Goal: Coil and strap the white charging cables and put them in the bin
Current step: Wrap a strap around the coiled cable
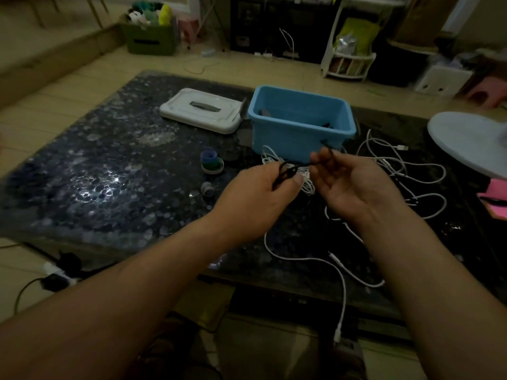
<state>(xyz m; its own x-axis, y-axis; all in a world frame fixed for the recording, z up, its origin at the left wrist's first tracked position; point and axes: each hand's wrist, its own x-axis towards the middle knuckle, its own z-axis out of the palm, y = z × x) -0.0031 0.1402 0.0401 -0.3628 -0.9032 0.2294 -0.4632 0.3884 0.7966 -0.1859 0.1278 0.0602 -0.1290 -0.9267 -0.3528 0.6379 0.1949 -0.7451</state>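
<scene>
The left hand [260, 187] pinches one end of a black strap [297, 168] above a coiled white cable [307, 185] on the surface, just before the blue bin [299, 133] — the right hand [354, 187] pinches the other end. The cable looks light and springy — best gripped round the whole coil

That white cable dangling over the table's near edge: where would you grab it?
Grip the white cable by its plug end, coming from the near side, below the table edge. That end hangs free with space around it; the rest lies flat against the tabletop, harder to get fingers under.
</scene>
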